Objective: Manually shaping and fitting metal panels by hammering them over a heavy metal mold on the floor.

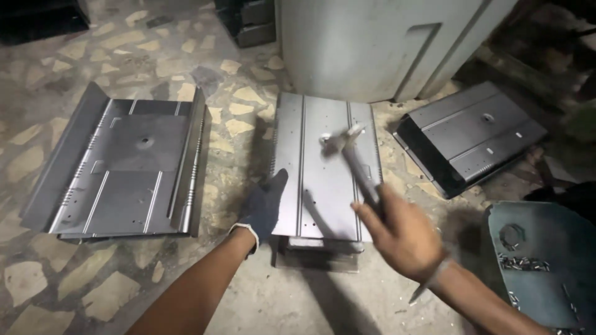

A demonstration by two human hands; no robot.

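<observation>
The hammer was gripped low on its handle by the closed fingers of the bare right hand, its blurred metal head poised just above the middle of the ribbed sheet-metal panel, which lay flat on the stone floor atop a short stack. The gloved left hand was laid open and flat against the panel's left edge, with nothing held. The panel, pale grey with lengthwise ribs, was judged thin, stiff, light and sharp-edged, best grasped along its folded long edges; the hammer was judged head-heavy.
</observation>
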